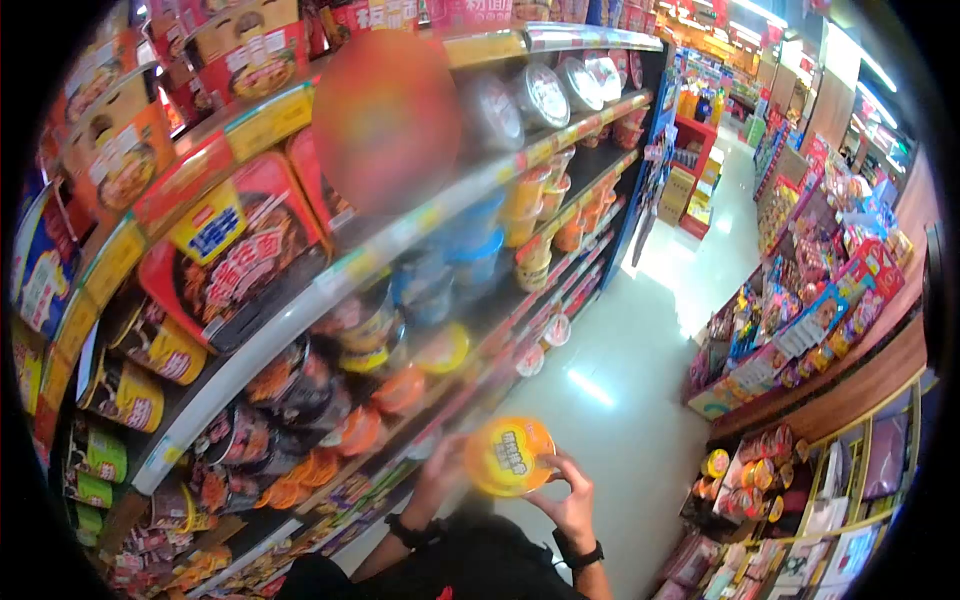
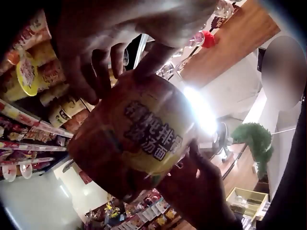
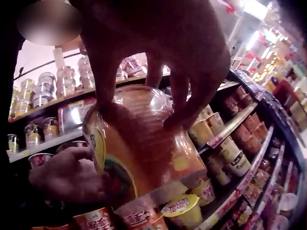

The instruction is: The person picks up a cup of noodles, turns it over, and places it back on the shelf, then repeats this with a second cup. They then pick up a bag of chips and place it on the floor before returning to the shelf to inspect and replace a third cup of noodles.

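An orange instant noodle cup [image 1: 510,456] with a yellow panel of printed characters is held in front of the chest. My right hand [image 1: 572,500] grips its side; in the right wrist view the right hand [image 3: 163,52] spreads its fingers over the ribbed, film-wrapped cup [image 3: 148,139]. On the other side is my left hand [image 1: 437,480], blurred in the head view. In the left wrist view the left hand [image 2: 115,38] has its thumb and fingers at the cup's [image 2: 139,139] near end, while the right hand [image 2: 199,187] holds the lower right.
Left of me, a curved store shelf [image 1: 270,360] carries several tiers of noodle cups and boxes. A tiled aisle floor [image 1: 640,400] runs ahead on the right. Snack bins [image 1: 800,310] line the far side, with a low rack of cups [image 1: 755,475] nearer.
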Action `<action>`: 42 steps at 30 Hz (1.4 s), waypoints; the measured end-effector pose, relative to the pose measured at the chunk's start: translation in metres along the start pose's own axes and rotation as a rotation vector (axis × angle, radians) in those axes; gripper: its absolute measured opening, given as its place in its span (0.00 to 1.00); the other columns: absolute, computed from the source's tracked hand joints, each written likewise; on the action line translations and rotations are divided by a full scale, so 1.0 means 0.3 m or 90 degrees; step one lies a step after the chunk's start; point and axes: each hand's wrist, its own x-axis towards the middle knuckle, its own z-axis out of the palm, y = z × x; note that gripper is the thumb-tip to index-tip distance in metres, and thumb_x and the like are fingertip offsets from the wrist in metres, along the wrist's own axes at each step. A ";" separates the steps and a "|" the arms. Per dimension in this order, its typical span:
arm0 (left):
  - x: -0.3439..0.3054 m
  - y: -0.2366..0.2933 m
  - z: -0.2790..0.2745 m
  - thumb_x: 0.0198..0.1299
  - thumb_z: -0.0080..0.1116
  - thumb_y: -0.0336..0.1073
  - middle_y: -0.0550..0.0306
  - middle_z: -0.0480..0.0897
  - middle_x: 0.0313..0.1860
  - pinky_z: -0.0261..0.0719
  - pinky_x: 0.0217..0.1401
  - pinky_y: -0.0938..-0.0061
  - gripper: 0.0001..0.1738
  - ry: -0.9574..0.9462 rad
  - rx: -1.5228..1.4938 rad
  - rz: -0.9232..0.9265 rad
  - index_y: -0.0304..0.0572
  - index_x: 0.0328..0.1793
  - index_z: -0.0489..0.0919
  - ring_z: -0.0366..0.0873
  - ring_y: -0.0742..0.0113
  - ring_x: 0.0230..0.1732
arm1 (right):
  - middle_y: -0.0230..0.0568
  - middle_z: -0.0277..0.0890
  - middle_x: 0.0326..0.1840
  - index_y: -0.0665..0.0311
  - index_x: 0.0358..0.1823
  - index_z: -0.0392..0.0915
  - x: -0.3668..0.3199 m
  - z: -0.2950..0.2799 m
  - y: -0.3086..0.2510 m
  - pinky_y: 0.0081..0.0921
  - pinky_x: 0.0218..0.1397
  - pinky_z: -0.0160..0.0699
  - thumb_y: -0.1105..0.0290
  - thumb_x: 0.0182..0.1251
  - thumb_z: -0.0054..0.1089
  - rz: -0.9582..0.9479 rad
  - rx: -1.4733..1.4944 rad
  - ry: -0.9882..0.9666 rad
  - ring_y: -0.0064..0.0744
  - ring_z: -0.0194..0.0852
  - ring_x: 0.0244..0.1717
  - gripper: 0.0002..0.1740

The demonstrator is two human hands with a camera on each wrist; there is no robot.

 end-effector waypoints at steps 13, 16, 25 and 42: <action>0.753 -0.036 0.324 0.69 0.48 0.31 0.53 0.74 0.71 0.74 0.69 0.71 0.28 0.109 -0.075 0.082 0.37 0.76 0.69 0.76 0.66 0.65 | 0.49 0.78 0.68 0.63 0.59 0.81 0.749 -0.305 0.151 0.28 0.53 0.83 0.75 0.49 0.82 -0.023 -0.096 -0.060 0.35 0.80 0.62 0.32; 0.907 -0.006 0.403 0.67 0.50 0.31 0.52 0.74 0.71 0.70 0.73 0.67 0.29 0.032 -0.065 0.016 0.37 0.75 0.69 0.72 0.64 0.70 | 0.46 0.77 0.69 0.65 0.61 0.79 0.842 -0.411 0.206 0.29 0.55 0.83 0.75 0.49 0.82 0.032 -0.045 -0.042 0.35 0.79 0.61 0.34; 1.320 -0.081 0.765 0.68 0.55 0.27 0.54 0.77 0.63 0.73 0.68 0.68 0.21 0.128 -0.134 0.062 0.37 0.67 0.72 0.73 0.65 0.68 | 0.44 0.78 0.66 0.66 0.60 0.79 1.242 -0.742 0.455 0.36 0.68 0.77 0.74 0.49 0.82 0.019 -0.001 -0.026 0.35 0.77 0.65 0.34; 1.892 -0.035 1.174 0.79 0.48 0.34 0.58 0.82 0.45 0.78 0.43 0.78 0.10 0.424 -0.111 0.055 0.35 0.55 0.77 0.79 0.73 0.41 | 0.46 0.82 0.61 0.67 0.58 0.81 1.977 -1.068 0.621 0.36 0.69 0.75 0.71 0.44 0.85 -0.139 0.024 -0.105 0.42 0.78 0.66 0.35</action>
